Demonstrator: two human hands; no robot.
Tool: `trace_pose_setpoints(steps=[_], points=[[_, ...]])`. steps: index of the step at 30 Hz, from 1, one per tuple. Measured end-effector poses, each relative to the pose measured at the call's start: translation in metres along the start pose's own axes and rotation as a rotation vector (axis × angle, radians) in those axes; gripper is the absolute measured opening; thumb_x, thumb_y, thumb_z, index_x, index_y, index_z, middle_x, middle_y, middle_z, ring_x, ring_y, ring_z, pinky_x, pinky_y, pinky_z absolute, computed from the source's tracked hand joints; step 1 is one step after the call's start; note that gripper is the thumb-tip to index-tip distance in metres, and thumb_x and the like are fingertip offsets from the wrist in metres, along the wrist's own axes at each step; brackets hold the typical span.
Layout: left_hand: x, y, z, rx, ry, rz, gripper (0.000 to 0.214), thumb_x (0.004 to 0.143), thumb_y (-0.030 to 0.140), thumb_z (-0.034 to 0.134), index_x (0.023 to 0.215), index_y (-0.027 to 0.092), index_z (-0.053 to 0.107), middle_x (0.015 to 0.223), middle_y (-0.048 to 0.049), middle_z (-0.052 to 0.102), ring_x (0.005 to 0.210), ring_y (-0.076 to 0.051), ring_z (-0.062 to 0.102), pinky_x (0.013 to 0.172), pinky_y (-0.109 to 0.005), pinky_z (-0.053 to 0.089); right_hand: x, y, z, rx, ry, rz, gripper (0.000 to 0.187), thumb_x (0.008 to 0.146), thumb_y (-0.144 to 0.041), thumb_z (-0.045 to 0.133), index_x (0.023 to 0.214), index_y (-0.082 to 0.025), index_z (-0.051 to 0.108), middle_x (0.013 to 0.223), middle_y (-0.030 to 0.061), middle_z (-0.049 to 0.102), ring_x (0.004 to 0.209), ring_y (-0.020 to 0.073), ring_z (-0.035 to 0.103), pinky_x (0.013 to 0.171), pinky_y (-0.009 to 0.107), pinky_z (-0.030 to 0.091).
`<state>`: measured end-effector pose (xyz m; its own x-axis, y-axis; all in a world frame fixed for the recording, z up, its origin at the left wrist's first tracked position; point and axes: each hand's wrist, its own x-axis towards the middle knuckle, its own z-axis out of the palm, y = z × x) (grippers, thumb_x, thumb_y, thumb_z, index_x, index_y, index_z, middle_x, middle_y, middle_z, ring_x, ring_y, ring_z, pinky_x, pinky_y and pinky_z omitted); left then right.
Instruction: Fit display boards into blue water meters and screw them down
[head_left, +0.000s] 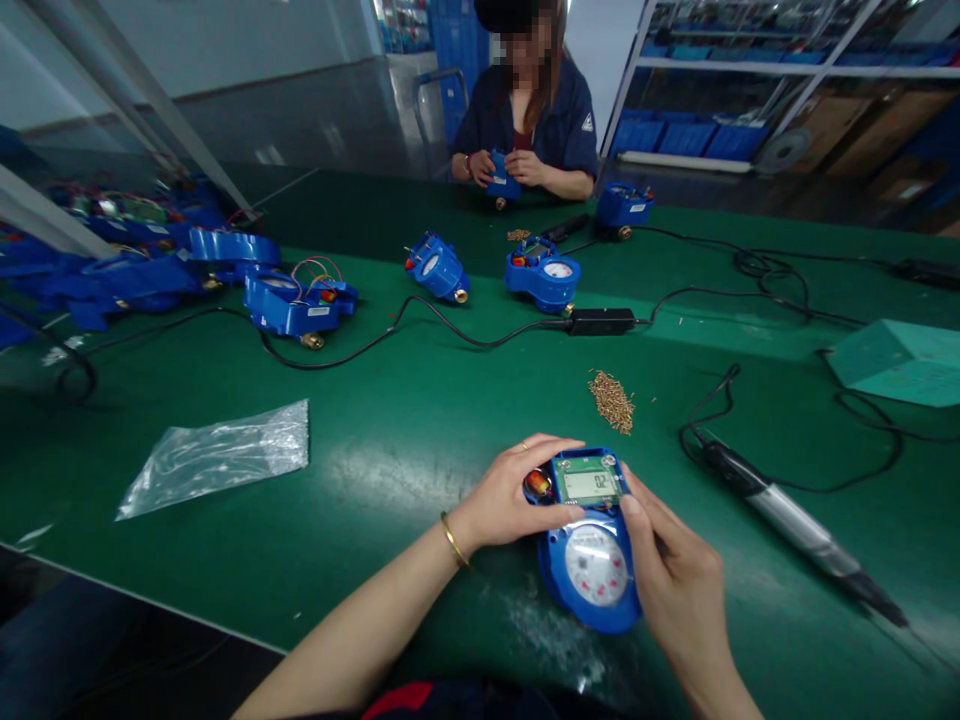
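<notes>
Close in front of me on the green table lies a blue water meter (551, 570) with a round dial and an exposed circuit board with a small display (589, 485). My left hand (506, 495) grips the meter's upper left side, thumb and fingers around the display housing. On the right edge, my right hand (671, 550) is closed with thumb and fingers against the housing. A red and yellow component (538, 484) sits in the meter beside the board, partly behind my left hand. Just beyond the meter is a pile of small brass-coloured screws (611, 402).
An electric screwdriver (787, 520) lies at right, its cord trailing near a green box (900, 360). A clear plastic bag (225, 455) lies left. Several blue meters, one here (544, 285), and a black cable adapter (601, 321) stand farther back. Across sits a co-worker (525, 120) holding a meter.
</notes>
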<state>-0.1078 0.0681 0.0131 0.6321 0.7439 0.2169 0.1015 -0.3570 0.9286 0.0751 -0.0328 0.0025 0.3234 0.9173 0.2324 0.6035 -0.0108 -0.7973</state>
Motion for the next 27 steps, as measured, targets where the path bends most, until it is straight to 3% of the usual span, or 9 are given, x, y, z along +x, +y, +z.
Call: trace_pose_setpoints(steps=[8,18,22,27], points=[[0.0,0.002,0.003,-0.071,0.019,-0.059,0.059,0.073,0.035,0.082,0.126,0.024,0.059,0.123,-0.0068,0.065,0.113,-0.024,0.061,0.101,-0.039,0.046,-0.002,-0.006,0.007,0.246,0.046,0.263,0.043,0.089,-0.052,0.06,0.125,-0.029,0.065,0.131,0.0028,0.062,0.12,0.0282,0.061,0.101,0.051,0.051],[0.0,0.011,0.003,-0.036,0.027,-0.102,0.059,0.071,0.028,0.082,0.126,0.025,0.06,0.125,-0.0063,0.064,0.117,-0.025,0.059,0.104,-0.042,0.045,0.004,-0.002,-0.006,0.22,-0.099,0.218,0.046,0.088,-0.05,0.061,0.128,-0.028,0.064,0.132,0.0044,0.062,0.12,0.0299,0.061,0.106,0.054,0.046],[-0.004,0.012,0.003,-0.014,0.033,-0.14,0.062,0.074,0.027,0.08,0.132,0.027,0.056,0.131,-0.0069,0.059,0.124,-0.025,0.055,0.109,-0.043,0.042,0.006,-0.005,-0.004,0.295,-0.093,0.292,0.049,0.087,-0.052,0.063,0.129,-0.027,0.063,0.132,0.006,0.063,0.117,0.029,0.063,0.099,0.05,0.053],[-0.006,0.007,-0.007,-0.019,-0.079,-0.099,0.084,0.067,0.038,0.086,0.141,0.031,0.047,0.143,-0.0076,0.051,0.133,-0.03,0.048,0.114,-0.049,0.038,0.005,-0.003,0.0,0.307,-0.148,0.288,0.056,0.09,-0.05,0.061,0.139,-0.024,0.054,0.125,0.0095,0.067,0.107,0.0277,0.068,0.094,0.048,0.056]])
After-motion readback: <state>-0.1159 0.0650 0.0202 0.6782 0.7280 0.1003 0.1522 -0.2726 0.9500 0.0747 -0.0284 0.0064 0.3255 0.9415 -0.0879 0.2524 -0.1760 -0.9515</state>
